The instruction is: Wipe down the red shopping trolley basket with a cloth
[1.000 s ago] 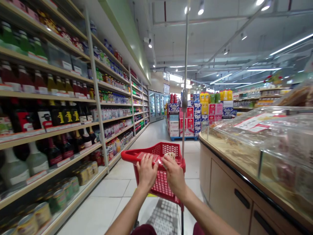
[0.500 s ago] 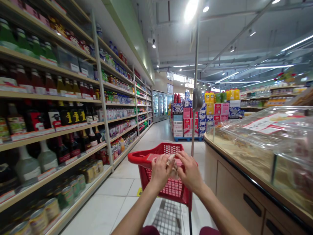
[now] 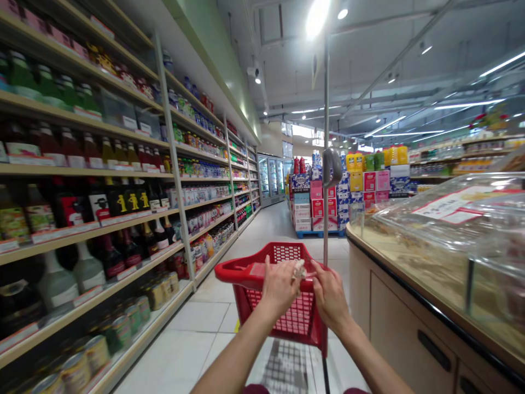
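Observation:
A red plastic shopping cart point(image 3: 283, 323) with a mesh basket stands in front of me, its handle point(image 3: 235, 273) towards me. My left hand point(image 3: 279, 284) is closed on a crumpled whitish tissue point(image 3: 299, 269), which pokes out by the fingers and thumb, and lies over the middle of the handle. At the handle's right end is my right hand point(image 3: 329, 293), fingers bent over the red bar. A gap separates the two hands. The palms and the undersides of the fingers are hidden.
Shelves of bottles and cans point(image 3: 135, 219) line the left side. On the right stands a wooden counter point(image 3: 394, 306) with clear covers. A grey pole point(image 3: 326, 109) rises close beyond the cart. Stacked boxes point(image 3: 320, 208) and glass-door fridges point(image 3: 268, 178) are farther ahead.
My right hand has moved away from the tissue to the right end of the handle. The tissue is now at my left hand only, which has shifted slightly right.

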Demonstrator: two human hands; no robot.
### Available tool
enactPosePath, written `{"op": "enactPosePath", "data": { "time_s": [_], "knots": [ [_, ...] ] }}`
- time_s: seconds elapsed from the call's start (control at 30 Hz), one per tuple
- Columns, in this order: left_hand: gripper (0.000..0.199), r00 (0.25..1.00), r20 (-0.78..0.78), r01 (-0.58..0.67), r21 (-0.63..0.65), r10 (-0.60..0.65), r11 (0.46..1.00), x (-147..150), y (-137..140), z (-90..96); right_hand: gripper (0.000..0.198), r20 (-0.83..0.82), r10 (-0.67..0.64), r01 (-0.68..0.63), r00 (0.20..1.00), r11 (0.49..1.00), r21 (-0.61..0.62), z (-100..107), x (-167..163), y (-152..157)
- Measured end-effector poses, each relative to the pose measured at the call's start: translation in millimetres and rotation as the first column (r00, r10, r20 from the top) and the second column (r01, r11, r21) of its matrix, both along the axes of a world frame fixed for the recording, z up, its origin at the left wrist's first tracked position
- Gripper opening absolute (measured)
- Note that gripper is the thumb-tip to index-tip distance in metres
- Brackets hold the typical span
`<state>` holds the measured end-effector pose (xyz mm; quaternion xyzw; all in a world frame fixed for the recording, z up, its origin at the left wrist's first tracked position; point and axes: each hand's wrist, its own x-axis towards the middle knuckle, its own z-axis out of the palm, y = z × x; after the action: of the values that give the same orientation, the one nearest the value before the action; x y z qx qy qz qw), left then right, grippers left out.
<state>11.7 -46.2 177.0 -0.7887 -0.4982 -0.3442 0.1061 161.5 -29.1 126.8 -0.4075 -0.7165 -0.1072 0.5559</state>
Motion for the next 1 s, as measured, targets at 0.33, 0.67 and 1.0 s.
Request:
{"op": "enactPosePath", "data": {
  "time_s": [0.33,0.67,1.0],
  "knots": [
    [0.028,0.997,-0.061,-0.032,0.096,0.038,0.995,0,6,0.6,0.041,-0.001,-0.045,0.045,0.999,0.999,0.009,0,-13,-5],
    [0.031,0.939,0.152,-0.314,0.001,0.310,0.950,-56,15,4.1,0.041,-0.011,-0.005,0.005,1.000,1.000,0.000,-2,-15,-5],
    [0.025,0.987,-0.083,0.155,0.202,-0.141,0.967,-5,-6,-10.4,0.045,-0.139,0.038,-0.051,0.990,0.995,-0.086,-6,6,0]
  ]
}}
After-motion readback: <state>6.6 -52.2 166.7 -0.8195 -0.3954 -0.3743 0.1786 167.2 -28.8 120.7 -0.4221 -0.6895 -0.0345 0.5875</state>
